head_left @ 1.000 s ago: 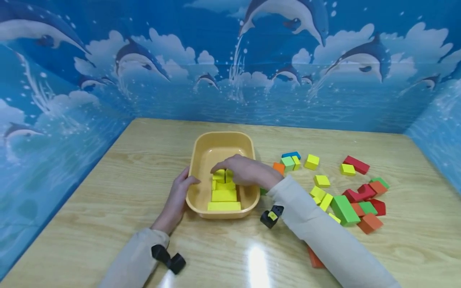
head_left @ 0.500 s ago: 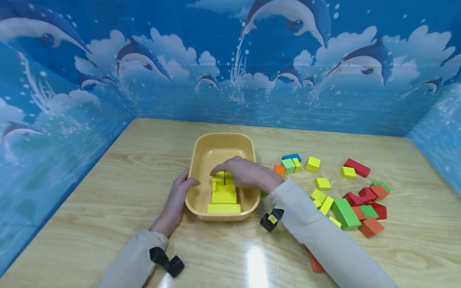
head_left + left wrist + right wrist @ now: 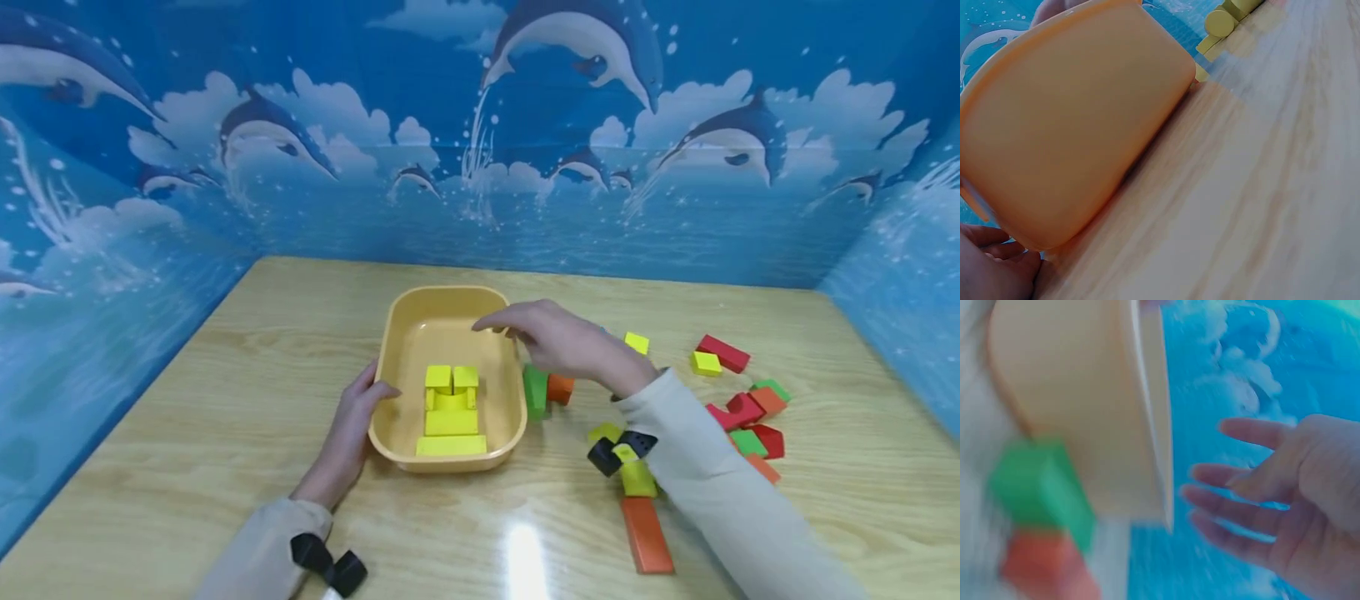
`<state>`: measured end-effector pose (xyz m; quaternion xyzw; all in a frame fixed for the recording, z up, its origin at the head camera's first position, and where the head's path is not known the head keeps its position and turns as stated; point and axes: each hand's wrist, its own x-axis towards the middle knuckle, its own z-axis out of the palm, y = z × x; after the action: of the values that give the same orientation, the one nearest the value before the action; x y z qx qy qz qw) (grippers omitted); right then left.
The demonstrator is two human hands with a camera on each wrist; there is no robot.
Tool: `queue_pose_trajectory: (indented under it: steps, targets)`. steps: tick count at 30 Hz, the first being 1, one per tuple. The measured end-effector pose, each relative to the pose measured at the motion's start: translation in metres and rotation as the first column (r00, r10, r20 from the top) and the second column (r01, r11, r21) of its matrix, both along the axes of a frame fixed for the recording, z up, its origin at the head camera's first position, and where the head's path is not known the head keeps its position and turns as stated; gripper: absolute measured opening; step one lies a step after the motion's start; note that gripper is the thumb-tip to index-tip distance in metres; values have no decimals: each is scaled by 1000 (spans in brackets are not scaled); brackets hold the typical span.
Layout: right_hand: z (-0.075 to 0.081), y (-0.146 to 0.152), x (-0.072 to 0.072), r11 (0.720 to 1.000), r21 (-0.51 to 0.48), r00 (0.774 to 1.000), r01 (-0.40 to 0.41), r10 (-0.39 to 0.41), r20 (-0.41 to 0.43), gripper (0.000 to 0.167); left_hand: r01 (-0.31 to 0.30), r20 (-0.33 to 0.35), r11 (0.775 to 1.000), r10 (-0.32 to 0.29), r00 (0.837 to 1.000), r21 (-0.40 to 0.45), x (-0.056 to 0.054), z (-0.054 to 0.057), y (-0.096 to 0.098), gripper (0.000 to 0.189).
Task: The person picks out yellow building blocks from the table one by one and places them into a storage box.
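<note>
Blocks (image 3: pixel 450 404) lie in the tub (image 3: pixel 397 333) at the table's (image 3: pixel 225 433) middle. Loose blocks (image 3: pixel 738 408) lie right of it.

The head view looks forward and down over the table (image 3: pixel 225 392). The left wrist view sits low, close against the tub (image 3: pixel 1072 131) wall. The right wrist view, blurred, faces the tub's rim; all three share it.

We see a pale orange tub (image 3: pixel 405 333) holding bright yellow blocks (image 3: pixel 450 402), green (image 3: pixel 535 390), orange (image 3: pixel 646 533) and red (image 3: pixel 723 352) blocks on the light wood-grain table (image 3: pixel 225 392), and blue walls (image 3: pixel 300 125) printed with dolphins and white clouds.
</note>
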<state>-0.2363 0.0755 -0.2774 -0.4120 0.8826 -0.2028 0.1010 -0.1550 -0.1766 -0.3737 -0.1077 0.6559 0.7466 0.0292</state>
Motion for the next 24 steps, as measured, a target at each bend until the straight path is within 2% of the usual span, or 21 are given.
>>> queue_pose_trajectory:
  steps: [3, 5, 9, 12, 17, 24]
  targets:
    - [4, 38, -1, 996, -52, 996, 71, -73, -53, 59, 3, 0, 1000, -3, 1000, -8, 0, 1, 1, 66]
    - [3, 63, -2, 991, -48, 989, 125, -128, -73, 54, 8, 8, 1000, -7, 1000, -18, 0, 1, 0, 67]
    - [-13, 106, -5, 974, 36, 972, 222, -219, -82, 45, 15, 22, 999, -14, 1000, -28, 0, 1, 0, 67]
    - [-28, 127, -9, 953, 105, 958, 283, -276, -71, 44, 18, 25, 1000, -17, 1000, -25, 1, 2, 0, 67]
    - [-45, 142, -13, 930, 128, 939, 344, -338, -66, 45, 27, 25, 1000, -26, 999, -16, 2, 2, -2, 68]
    - [-47, 142, -13, 944, 110, 951, 310, -307, -47, 42, 30, 20, 1000, -30, 999, -3, 1, 1, -1, 66]
